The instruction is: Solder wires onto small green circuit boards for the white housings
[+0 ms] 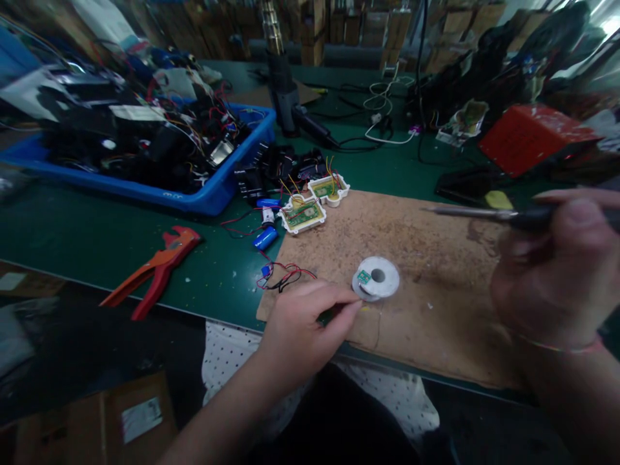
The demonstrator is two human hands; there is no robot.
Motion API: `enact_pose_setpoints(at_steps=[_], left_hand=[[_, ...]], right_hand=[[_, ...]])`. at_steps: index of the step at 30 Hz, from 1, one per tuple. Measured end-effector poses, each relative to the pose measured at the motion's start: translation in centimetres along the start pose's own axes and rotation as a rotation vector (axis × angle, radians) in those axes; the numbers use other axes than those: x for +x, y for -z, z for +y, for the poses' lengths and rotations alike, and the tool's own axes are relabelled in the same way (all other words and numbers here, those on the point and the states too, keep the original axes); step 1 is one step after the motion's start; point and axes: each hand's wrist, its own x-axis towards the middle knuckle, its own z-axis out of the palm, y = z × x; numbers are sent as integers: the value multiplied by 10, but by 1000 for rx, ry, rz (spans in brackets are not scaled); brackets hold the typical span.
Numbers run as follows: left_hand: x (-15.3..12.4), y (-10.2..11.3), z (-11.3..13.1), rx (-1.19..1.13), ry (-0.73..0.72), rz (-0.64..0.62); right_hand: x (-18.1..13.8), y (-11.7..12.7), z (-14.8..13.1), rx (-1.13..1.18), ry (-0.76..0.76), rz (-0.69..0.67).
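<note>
My left hand [305,326] rests on the near edge of a brown work board [436,258], fingers pinched together right beside a white solder spool [376,278]; what they pinch is too small to name. A tiny green circuit piece lies on the spool's rim. My right hand [557,271] is closed around a soldering iron [484,214] whose metal tip points left, above the board. Two white cases with green circuit boards [314,203] sit at the board's far left corner.
A blue bin [194,194] full of black parts and wires stands at the back left. Red-orange cutters [155,268] lie on the green table near its front edge. Blue cylindrical cells [265,237], loose red and black wires [283,274], a red box [533,135] and cables lie around.
</note>
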Motion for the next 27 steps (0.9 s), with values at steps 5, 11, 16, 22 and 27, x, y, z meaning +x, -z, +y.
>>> enact_pose_setpoints(at_steps=[5,11,16,22,27], left_hand=[[1,-3,2,-39,91,59],[7,-4,1,-54,105,77],[7,-7,1,-67,87,100],[3,-10,-2,-65,109,160],[7,-9,0,-137,121,125]], right_hand=[[-17,-31,2,121,-399,-41],[-23,-25,14,160,-471,-29],[-28,-19,11,146,-475,0],[-31,-16,13,143,-373,16],[-35,-18,13,98,-387,-26]])
